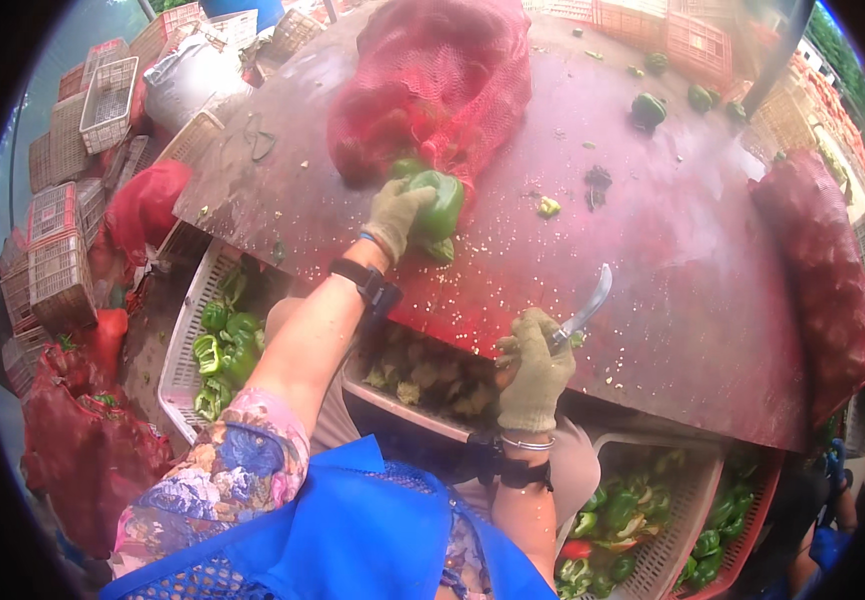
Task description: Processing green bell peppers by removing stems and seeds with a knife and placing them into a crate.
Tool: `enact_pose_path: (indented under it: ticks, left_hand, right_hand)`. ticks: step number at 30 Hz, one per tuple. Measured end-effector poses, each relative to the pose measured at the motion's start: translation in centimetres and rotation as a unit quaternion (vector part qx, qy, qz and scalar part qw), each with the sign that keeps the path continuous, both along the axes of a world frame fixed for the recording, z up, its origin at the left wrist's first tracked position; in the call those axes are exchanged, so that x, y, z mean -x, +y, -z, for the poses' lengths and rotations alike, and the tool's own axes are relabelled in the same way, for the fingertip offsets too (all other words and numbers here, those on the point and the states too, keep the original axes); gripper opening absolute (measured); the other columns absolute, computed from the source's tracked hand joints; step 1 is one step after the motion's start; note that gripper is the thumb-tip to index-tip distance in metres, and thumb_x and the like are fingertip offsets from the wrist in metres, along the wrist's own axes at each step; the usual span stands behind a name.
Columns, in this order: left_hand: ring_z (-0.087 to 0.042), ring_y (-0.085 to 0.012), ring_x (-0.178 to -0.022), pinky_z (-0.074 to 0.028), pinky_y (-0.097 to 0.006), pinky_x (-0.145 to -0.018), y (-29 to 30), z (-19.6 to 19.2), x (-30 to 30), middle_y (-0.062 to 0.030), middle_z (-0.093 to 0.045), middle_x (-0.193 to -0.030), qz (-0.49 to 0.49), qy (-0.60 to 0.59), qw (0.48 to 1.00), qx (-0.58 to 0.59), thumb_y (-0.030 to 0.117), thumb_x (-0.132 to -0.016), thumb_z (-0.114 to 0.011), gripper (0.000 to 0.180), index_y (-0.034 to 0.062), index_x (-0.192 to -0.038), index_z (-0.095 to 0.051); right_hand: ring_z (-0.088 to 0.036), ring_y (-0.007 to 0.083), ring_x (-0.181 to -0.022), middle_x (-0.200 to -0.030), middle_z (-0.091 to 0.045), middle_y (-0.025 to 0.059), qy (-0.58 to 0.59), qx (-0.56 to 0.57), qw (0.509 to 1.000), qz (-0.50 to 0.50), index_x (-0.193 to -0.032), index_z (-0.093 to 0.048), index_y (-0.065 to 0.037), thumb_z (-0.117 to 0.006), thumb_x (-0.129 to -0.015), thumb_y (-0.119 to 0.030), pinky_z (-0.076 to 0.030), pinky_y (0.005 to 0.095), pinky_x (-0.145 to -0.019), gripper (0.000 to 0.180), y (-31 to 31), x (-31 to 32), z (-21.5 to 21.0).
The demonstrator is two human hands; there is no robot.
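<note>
A green bell pepper point(441, 207) is in the grip of my gloved left hand point(394, 215), at the mouth of a red mesh sack point(443, 80) lying on the table. More green shows just behind that pepper, partly hidden by my hand. My gloved right hand point(533, 370) is closed round a small curved knife point(589, 305), its blade pointing up and away over the table's near edge. Pale seeds and green scraps are strewn over the reddish tabletop point(673, 330) between my hands.
Loose green peppers point(648, 110) sit at the table's far right. A full red mesh sack point(818, 280) leans at the right edge. Crates of peppers point(185, 350) stand below the near edge, with a bin of scraps point(423, 385) before me. Empty crates point(60, 270) are stacked left.
</note>
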State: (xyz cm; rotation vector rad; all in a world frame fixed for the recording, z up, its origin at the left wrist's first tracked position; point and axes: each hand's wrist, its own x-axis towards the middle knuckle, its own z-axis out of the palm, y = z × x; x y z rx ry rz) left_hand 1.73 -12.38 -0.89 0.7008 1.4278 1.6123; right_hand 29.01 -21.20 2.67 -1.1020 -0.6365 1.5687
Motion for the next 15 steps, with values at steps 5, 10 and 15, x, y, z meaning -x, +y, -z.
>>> enact_pose_path:
  ticks: [5, 10, 15]
  left_hand:
    - [-0.063, -0.0200, -0.095, -0.050, -0.032, -0.083, 1.7, -1.2, -2.6, -0.0128, -0.066, -0.105, -0.095, 0.203, 0.970, 0.094, 0.026, -0.074, -0.073, 0.052, -0.0018, -0.117, -0.062]
    - [-0.063, -0.0239, -0.103, -0.046, -0.034, -0.095, 7.1, 1.2, 2.9, -0.0119, -0.066, -0.112, -0.086, 0.353, 0.887, 0.285, 0.047, -0.068, -0.072, 0.066, 0.0057, -0.118, -0.063]
    - [-0.060, -0.0336, -0.110, -0.047, -0.040, -0.093, 4.4, -6.2, -0.5, -0.0226, -0.061, -0.121, -0.191, 0.392, 0.869, 0.234, 0.042, -0.069, -0.069, 0.061, 0.0026, -0.116, -0.064]
  right_hand:
    - [-0.057, 0.0111, -0.049, -0.069, -0.063, 0.0080, -0.027, 0.006, 1.000, -0.005, -0.103, -0.062, -0.002, -0.067, -0.088, -0.014, -0.042, 0.0211, -0.041, 0.019, 0.0, 0.4, 0.0]
    - [-0.055, 0.0110, -0.045, -0.066, -0.063, 0.0087, -0.017, 0.005, 0.999, -0.027, -0.103, -0.062, -0.003, -0.067, -0.087, -0.014, -0.039, 0.0212, -0.037, 0.019, -0.4, 1.7, 0.0]
    - [-0.054, 0.0109, -0.043, -0.066, -0.063, 0.0089, -0.018, 0.007, 1.000, 0.000, -0.103, -0.062, -0.003, -0.067, -0.087, -0.014, -0.038, 0.0213, -0.036, 0.020, 0.0, 0.9, 0.0]
